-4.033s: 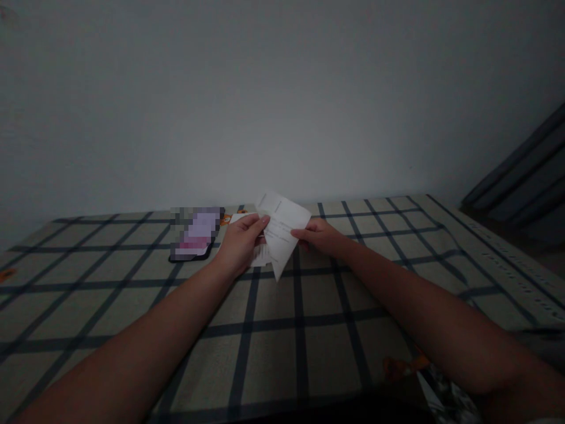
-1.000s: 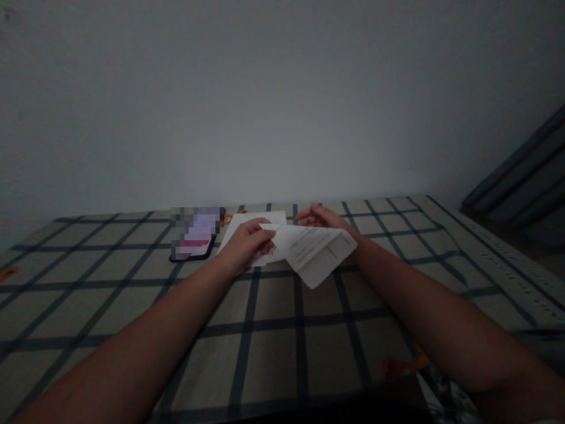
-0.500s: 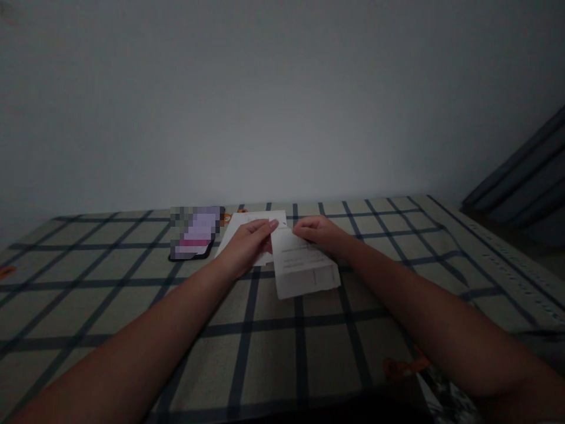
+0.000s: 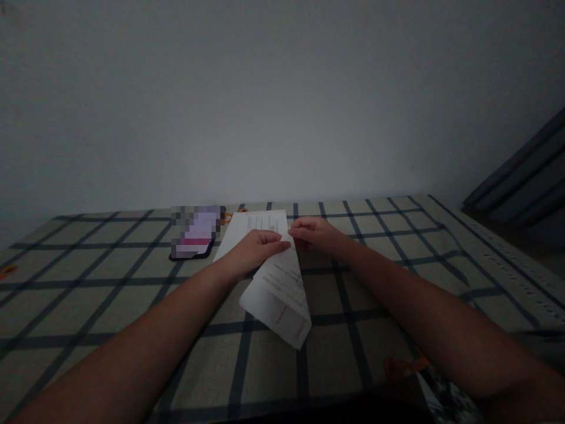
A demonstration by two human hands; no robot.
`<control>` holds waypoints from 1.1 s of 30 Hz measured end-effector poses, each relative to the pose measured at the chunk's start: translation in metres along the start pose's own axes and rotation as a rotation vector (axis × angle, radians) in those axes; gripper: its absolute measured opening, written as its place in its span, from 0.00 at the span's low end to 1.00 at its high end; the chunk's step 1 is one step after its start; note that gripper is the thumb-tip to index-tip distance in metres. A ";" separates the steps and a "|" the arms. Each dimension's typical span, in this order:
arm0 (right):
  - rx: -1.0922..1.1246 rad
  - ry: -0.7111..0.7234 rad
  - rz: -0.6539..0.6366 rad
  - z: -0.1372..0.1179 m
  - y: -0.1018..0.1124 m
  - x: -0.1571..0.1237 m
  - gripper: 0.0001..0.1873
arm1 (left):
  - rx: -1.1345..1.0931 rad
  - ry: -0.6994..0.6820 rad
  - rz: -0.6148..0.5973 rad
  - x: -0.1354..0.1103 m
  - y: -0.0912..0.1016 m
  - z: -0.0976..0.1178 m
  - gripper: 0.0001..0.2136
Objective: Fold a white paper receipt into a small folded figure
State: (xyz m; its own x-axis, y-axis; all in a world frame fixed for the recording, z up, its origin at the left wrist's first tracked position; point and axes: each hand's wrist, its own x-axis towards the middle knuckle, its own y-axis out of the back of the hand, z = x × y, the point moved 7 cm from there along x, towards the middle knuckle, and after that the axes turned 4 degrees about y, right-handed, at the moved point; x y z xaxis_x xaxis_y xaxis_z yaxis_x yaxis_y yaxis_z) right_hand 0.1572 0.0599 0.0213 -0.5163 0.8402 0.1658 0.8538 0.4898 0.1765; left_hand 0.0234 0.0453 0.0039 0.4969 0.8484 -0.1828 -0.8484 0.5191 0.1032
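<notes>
A folded sheet of printed white paper (image 4: 282, 288) slants toward me over the checked cloth, its near end lower right of centre. My left hand (image 4: 260, 247) has its thumb on top of the sheet's far part and pinches it. At the sheet's upper right edge is my right hand (image 4: 311, 229), thumb and fingertips closed together at the corner. Beyond the left hand lies a second white printed paper (image 4: 245, 227), flat on the cloth and partly covered by that hand.
A phone (image 4: 198, 235) with a lit, partly blurred screen lies left of the papers. The checked cloth (image 4: 375, 330) covers the surface up to a plain wall (image 4: 282, 106). Dark folded fabric (image 4: 525, 165) stands at the right. A patterned item (image 4: 445, 394) shows at the bottom edge.
The folded paper has swung round, its near end moving left and toward me. My left hand has shifted slightly right and nearer; the right hand has moved a little left.
</notes>
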 end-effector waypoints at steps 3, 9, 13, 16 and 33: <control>-0.029 0.013 0.011 -0.004 0.000 -0.001 0.13 | 0.052 -0.043 0.038 0.000 0.002 0.004 0.12; -0.022 0.088 0.157 -0.012 0.010 0.000 0.14 | 0.030 -0.090 0.130 0.001 0.009 0.006 0.14; -0.018 0.073 0.124 -0.011 0.009 0.000 0.14 | 0.065 -0.103 0.140 0.001 0.009 0.006 0.13; -0.017 0.057 0.121 -0.009 0.010 0.000 0.13 | 0.095 -0.106 0.123 0.001 0.008 0.007 0.12; 0.051 -0.006 0.121 -0.003 0.011 0.000 0.14 | 0.161 -0.128 0.102 0.003 0.007 0.010 0.12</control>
State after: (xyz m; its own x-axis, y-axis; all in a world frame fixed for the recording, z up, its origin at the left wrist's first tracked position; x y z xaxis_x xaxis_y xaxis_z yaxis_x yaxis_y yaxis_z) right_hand 0.1663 0.0642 0.0265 -0.4089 0.8953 0.1768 0.9123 0.3957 0.1058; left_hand 0.0209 0.0521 0.0134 0.4380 0.8981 -0.0387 -0.8604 0.4313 0.2714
